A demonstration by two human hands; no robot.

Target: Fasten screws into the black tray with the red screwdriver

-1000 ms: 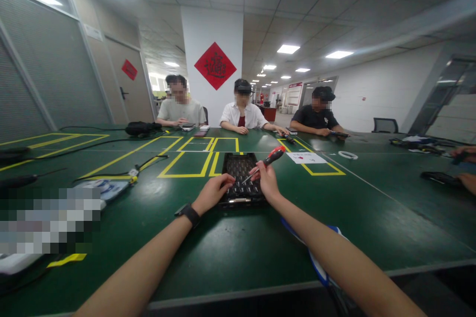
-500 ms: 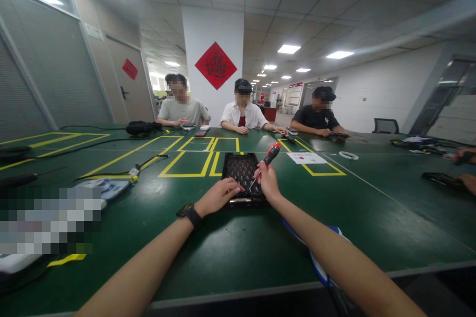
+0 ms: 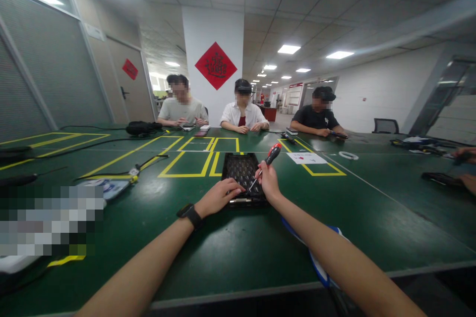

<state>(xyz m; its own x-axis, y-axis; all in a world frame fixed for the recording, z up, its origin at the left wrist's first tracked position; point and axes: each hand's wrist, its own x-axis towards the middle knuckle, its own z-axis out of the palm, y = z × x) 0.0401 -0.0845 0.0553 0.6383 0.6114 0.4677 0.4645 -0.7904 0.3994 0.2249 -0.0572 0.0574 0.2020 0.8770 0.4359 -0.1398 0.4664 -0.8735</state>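
At frame centre, my right hand (image 3: 268,181) grips a red-and-black screwdriver (image 3: 274,153) over the black case (image 3: 241,171); my left hand (image 3: 220,195) touches its near edge.

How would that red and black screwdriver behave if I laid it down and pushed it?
The screwdriver is probably stiff, given its straight shaft. The bulky handle likely makes that end heavier, and its rounded shape could let it roll in a curve.

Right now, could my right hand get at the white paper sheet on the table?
Probably, with a reach forward: nothing visible stands between your right hand and the paper sheet. But that hand grips the screwdriver, so its fingers likely aren't free.
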